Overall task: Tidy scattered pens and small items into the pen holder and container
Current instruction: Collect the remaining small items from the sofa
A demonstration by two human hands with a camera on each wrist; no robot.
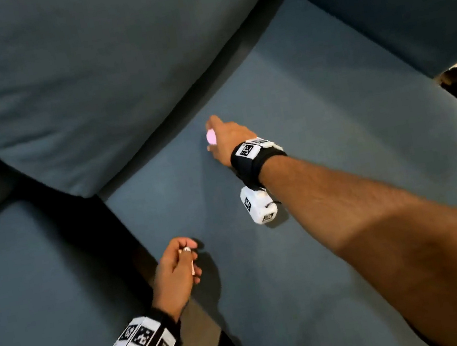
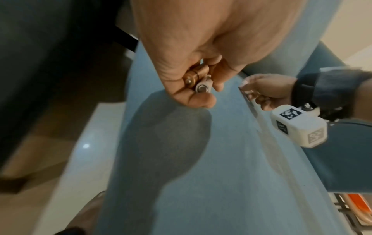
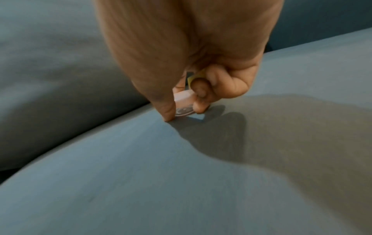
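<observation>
R hand [image 1: 225, 140] is reached out over the blue sofa seat cushion [image 1: 317, 117], about 12 o'clock of centre in the head view, close to the crease where seat meets back cushion [image 1: 91, 69]. Thumb and fingers are curled tight round a small pink item [image 1: 211, 136]; the right wrist cam shows the same pink piece [image 3: 184, 103] w/ a rounded end and a faint circular mark, pinched between thumb tip and fingertips [image 3: 201, 98], thumb tip touching the fabric. A bit of yellow [image 3: 196, 77] shows deeper in the palm; can't tell what it is. L hand [image 1: 176, 267] sits at approx 7 o'clock, over the seat's front edge, well apart from the R hand. Its fingers are closed round two pens [image 2: 196, 81]: left wrist cam shows the butt ends side by side, one copper-coloured, one white w/ a metal button, both gripped in the curled fist. In the head view only a pale sliver [image 1: 187, 254] of them shows between the fingers. Both wrists wear black straps w/ white marker blocks [image 1: 259, 204]. Pen holder and container aren't in any view. A gap to a second seat cushion [image 1: 31, 293] lies at 8 o'clock.
</observation>
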